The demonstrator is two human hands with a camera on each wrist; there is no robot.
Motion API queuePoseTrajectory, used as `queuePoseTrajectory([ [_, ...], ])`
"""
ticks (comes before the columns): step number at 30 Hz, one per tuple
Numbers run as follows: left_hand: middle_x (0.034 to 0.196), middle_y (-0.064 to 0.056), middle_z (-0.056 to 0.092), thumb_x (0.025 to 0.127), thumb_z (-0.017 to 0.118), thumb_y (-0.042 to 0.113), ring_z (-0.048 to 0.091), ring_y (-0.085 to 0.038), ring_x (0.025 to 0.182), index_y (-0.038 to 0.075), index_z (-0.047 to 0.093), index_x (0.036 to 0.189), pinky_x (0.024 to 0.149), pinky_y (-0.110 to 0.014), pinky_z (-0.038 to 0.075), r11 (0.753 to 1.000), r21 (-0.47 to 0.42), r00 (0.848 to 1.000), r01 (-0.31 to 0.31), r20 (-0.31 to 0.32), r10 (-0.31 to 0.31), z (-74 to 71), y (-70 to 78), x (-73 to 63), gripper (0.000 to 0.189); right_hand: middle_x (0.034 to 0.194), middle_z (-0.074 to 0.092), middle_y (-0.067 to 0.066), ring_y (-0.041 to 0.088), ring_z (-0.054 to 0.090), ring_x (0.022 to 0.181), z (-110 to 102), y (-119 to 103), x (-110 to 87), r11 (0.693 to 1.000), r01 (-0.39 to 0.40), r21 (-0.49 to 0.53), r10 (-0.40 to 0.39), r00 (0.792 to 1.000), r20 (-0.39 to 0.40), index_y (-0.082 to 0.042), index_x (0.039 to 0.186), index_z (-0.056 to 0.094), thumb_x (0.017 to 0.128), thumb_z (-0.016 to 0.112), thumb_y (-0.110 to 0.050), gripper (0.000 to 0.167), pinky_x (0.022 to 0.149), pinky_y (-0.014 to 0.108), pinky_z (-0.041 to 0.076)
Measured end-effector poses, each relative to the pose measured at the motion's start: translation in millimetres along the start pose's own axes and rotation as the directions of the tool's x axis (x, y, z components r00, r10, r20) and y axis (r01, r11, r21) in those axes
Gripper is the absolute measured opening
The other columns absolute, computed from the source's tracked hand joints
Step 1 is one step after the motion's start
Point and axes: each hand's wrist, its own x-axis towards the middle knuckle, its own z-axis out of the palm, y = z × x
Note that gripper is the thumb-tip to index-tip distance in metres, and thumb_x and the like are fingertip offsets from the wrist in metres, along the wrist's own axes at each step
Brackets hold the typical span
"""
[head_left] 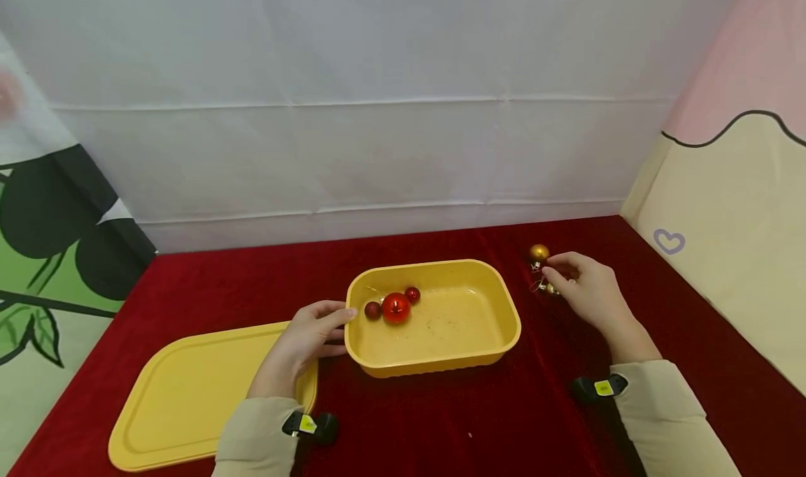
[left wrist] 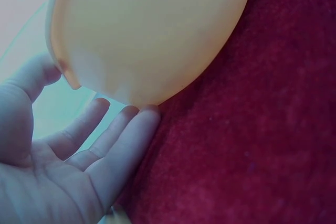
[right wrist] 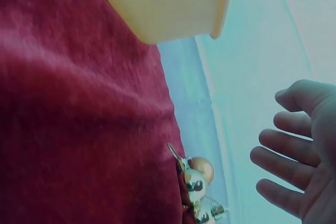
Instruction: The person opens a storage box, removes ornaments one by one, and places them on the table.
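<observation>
A yellow plastic container (head_left: 433,371) stands in the middle of the red cloth. Inside, toward its left end, lie a large shiny red Christmas ball (head_left: 396,308) and two smaller dark red balls (head_left: 373,310). My left hand (head_left: 313,333) grips the container's left end, thumb at the rim and fingers (left wrist: 128,135) against the outer wall. To the right of the container, my right hand (head_left: 585,286) hovers over several small gold Christmas balls (head_left: 539,253), its fingers (right wrist: 286,163) spread loosely with nothing in them. In the head view this hand partly covers the gold balls.
A flat yellow lid (head_left: 189,386) lies on the cloth to the left, partly under my left forearm. Behind the red cloth (head_left: 441,428) rises a white fabric wall (head_left: 403,148); printed panels stand at both sides.
</observation>
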Motion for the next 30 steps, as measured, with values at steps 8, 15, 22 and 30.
queuePoseTrajectory([
  [8,0.117,-0.014,0.060,0.090,0.064,0.032,0.066,-0.016,0.084,0.005,0.052,0.126,0.073,-0.035,0.058,1.000,-0.022,1.000,-0.002,-0.003,0.002,7.4,-0.1,4.9,0.047,0.094,0.070,0.013,0.026,0.062,0.084,7,-3,2.0,0.999,0.036,-0.010,-0.036,0.999,0.013,-0.007,0.106,0.066,0.091,0.063,-0.028,0.026,0.072,0.034,0.048],
  [15,0.113,-0.015,0.061,0.088,0.066,0.032,0.066,-0.016,0.082,0.003,0.052,0.125,0.071,-0.035,0.059,0.999,-0.045,1.000,-0.002,0.009,0.003,14.1,1.0,11.5,0.049,0.103,0.068,0.018,0.030,0.060,0.086,8,-11,-1.0,0.997,0.070,0.022,-0.071,0.997,0.017,-0.004,0.107,0.067,0.090,0.064,-0.027,0.028,0.075,0.043,0.052],
  [22,0.113,-0.015,0.062,0.089,0.065,0.031,0.066,-0.016,0.082,0.003,0.053,0.124,0.071,-0.035,0.059,0.999,-0.040,1.000,0.003,0.002,-0.003,17.3,1.7,14.2,0.047,0.096,0.070,0.012,0.023,0.060,0.080,11,-26,-1.4,0.986,0.157,0.050,-0.156,0.988,-0.012,-0.005,0.102,0.069,0.088,0.066,-0.022,0.022,0.069,0.034,0.050],
  [30,0.115,-0.015,0.062,0.089,0.065,0.032,0.066,-0.017,0.083,0.004,0.054,0.124,0.072,-0.036,0.059,0.999,-0.041,1.000,0.005,0.001,-0.005,20.9,3.9,14.9,0.046,0.093,0.072,0.008,0.023,0.066,0.081,18,-36,0.0,0.975,0.209,0.074,-0.209,0.978,-0.008,-0.007,0.100,0.070,0.089,0.066,-0.022,0.020,0.072,0.040,0.055],
])
